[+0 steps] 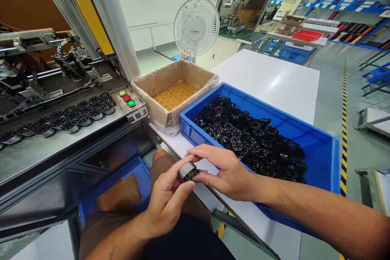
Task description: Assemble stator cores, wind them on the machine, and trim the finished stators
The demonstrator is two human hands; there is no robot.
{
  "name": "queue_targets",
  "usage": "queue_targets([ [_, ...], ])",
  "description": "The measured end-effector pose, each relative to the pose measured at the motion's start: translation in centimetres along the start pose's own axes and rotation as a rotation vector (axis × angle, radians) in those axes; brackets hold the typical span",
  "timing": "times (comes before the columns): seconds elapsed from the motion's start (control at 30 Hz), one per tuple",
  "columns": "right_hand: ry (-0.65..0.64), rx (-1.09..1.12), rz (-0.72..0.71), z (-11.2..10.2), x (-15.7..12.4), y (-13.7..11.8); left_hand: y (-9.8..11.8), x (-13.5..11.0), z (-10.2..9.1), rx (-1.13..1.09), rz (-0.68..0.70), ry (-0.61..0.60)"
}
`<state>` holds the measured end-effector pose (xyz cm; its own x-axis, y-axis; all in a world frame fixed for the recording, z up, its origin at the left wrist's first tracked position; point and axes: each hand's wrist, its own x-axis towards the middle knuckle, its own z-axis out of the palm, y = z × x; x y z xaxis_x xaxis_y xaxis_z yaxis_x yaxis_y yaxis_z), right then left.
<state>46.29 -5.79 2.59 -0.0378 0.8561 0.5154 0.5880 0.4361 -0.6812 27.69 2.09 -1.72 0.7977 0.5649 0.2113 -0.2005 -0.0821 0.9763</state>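
Above my lap, my left hand [166,197] is closed around a short grey metal ring [186,169]. A black plastic insert [191,175] shows at the ring's right end. My right hand [227,170] pinches at that end, its thumb against the black insert and its fingers by the ring's upper edge. How deep the insert sits inside the ring is hidden by my fingers. Just beyond my right hand, a blue bin [323,166] holds a heap of black plastic wheel-like parts [243,138].
A plastic-lined cardboard box [148,103] stands left of the bin. Several metal rings with black inserts [70,124] line the machine's ledge, beside a button panel [120,103]. A white fan [196,26] stands behind. The white table [274,75] extends past the bin.
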Motion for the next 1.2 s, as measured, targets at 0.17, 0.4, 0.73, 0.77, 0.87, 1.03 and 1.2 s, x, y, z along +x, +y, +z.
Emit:
queue_targets([
  [0.17, 0.079, -0.099, -0.03, -0.1, -0.1, -0.1, 0.6, 0.6, 0.1, -0.098, 0.01, -0.003],
  [0.4, 0.119, -0.577, -0.492, -0.2, -0.7, -0.6, 1.4, 0.5, 0.5, -0.183, -0.065, -0.02],
  [0.73, 0.074, -0.547, -0.441, 0.7, -0.6, -1.0, 2.2, 0.7, 0.5, -0.188, -0.136, -0.009],
  [0.77, 0.086, -0.548, -0.416, 0.9, -0.6, -1.1, 2.2, 0.7, 0.5, -0.187, -0.144, -0.004],
  [0.87, 0.1, -0.532, -0.382, 1.1, -0.5, -1.2, 2.0, 0.5, 0.6, -0.188, -0.144, 0.012],
  [1.03, 0.043, -0.251, -0.145, 0.0, 0.2, -0.4, 2.1, 0.1, 0.1, -0.178, -0.132, -0.067],
  [1.2, -0.092, 0.069, 0.072, 0.2, 0.1, 0.7, 1.9, -0.5, 0.0, 0.115, 0.047, -0.064],
])
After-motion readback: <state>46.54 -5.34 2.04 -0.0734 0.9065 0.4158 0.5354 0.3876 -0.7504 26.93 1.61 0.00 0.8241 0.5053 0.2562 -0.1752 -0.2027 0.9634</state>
